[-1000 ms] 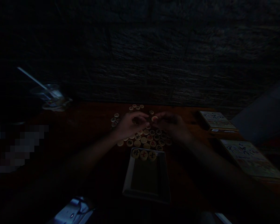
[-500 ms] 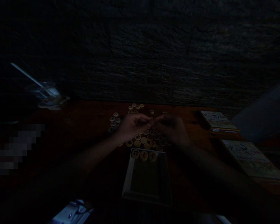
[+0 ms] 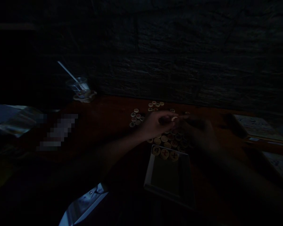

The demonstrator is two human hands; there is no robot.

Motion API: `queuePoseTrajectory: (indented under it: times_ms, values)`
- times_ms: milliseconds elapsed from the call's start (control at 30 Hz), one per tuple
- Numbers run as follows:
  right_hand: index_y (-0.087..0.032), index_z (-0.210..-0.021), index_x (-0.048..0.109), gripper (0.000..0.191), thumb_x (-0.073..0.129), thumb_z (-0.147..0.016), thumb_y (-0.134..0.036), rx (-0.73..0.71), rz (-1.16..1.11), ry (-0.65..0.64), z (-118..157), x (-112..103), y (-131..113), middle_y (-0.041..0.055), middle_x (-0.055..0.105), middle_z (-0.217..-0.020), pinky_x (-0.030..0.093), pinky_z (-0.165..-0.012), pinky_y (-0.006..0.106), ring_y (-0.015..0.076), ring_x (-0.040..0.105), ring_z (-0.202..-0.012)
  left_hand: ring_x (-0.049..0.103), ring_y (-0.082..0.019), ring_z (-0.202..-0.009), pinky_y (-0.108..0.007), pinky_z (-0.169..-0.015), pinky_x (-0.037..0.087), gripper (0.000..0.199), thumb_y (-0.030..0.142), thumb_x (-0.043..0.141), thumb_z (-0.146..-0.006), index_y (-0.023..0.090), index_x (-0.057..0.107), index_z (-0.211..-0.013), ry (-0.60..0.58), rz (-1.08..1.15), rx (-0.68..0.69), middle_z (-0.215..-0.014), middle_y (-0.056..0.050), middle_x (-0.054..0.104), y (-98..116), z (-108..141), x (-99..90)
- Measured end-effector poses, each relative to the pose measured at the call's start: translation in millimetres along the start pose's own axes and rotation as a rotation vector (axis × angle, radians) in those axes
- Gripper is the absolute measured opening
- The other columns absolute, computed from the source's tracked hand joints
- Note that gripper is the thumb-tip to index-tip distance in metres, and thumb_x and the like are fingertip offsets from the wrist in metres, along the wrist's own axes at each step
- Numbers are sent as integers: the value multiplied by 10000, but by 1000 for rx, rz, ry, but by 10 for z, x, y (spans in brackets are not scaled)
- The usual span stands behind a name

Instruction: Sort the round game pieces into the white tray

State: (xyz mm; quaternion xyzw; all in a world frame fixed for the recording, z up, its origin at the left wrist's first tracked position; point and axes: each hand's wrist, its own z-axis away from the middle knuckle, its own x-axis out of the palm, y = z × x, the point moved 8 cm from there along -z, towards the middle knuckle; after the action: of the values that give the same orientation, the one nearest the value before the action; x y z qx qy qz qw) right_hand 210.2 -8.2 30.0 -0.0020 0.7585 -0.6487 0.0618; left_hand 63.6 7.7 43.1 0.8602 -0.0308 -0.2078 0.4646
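In the head view my left hand [image 3: 159,124] is closed in a pinch on a small round xiangqi piece [image 3: 174,119]. The fingertips of my right hand [image 3: 199,128] meet it from the other side, thumb and forefinger pinched together; the dark hides part of this grip. Both hands are above a spread of round wooden xiangqi pieces [image 3: 164,138], some marked in red or black, some blank side up. Below the hands lies an open shallow box [image 3: 149,171], with three marked pieces [image 3: 164,153] in a row at its far end.
More pieces [image 3: 136,115] lie left of and beyond my hands. A clear cup with a straw [image 3: 81,87] stands at the back left by the stone wall [image 3: 160,72]. Two flat boxes [image 3: 257,127] are at the right. A pale, shiny object [image 3: 87,201] is at the near left edge.
The view has swung left, so everything appears further right. My hands stay together over the pieces, and the piece between the fingertips has turned to show a pale face or edge.
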Motion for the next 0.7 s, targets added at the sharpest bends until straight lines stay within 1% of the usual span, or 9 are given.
queuePoseTrajectory:
  times_ms: [100,233,300,367,433,500,600,700]
  values:
    - [-214,-949,770,341,817,-798,-516,0,1,-4,14,14,1,87,796,-881,613,-642,354,232,746,-707,746,-189,-987,-322,-868,596,237,224,691,-906,204,757,-1133,9,33,6,-1131,-70,788,-12,3,-11]
    - [-208,-868,768,348,841,-764,-532,-38,66,0,4,8,-30,79,786,-837,601,-621,326,210,727,-666,750,-192,-1007,-328,-908,592,212,223,672,-928,209,774,-1113,3,13,14,-1125,-60,795,23,10,-19]
    - [-201,-834,763,367,841,-755,-551,-35,95,9,-3,-5,-26,78,779,-807,586,-586,311,207,718,-647,755,-191,-957,-323,-865,596,198,246,661,-940,202,784,-1089,-16,17,10,-1067,-57,805,44,16,-5]
    - [-197,-831,760,380,825,-766,-566,-18,108,19,-10,-18,-1,75,774,-793,571,-559,299,208,715,-644,756,-187,-882,-312,-791,597,203,283,638,-960,194,795,-1053,-38,24,-11,-983,-54,809,51,23,15]
    - [-198,-836,760,381,812,-779,-572,-9,102,23,-18,-21,23,69,771,-792,567,-559,291,200,711,-644,753,-184,-846,-302,-750,593,219,313,632,-966,194,800,-1043,-40,24,-36,-947,-48,809,52,30,22]
    - [-204,-832,755,387,816,-767,-580,-6,54,8,-27,-4,34,60,770,-791,574,-572,287,181,697,-622,758,-191,-881,-304,-769,599,223,318,659,-946,196,792,-1078,-11,35,-51,-998,-52,810,61,33,2]
    - [-207,-828,746,416,839,-719,-597,27,-37,-20,-34,30,42,52,769,-786,582,-585,290,171,688,-611,765,-202,-935,-316,-810,616,266,250,707,-884,189,766,-1136,-1,90,-88,-1082,-67,804,57,36,3]
    - [-195,-849,744,445,874,-668,-580,64,-90,-26,-28,44,53,40,757,-753,558,-562,275,161,673,-598,773,-199,-892,-306,-776,627,310,199,730,-835,172,755,-1142,-29,128,-123,-1040,-74,809,33,44,40]
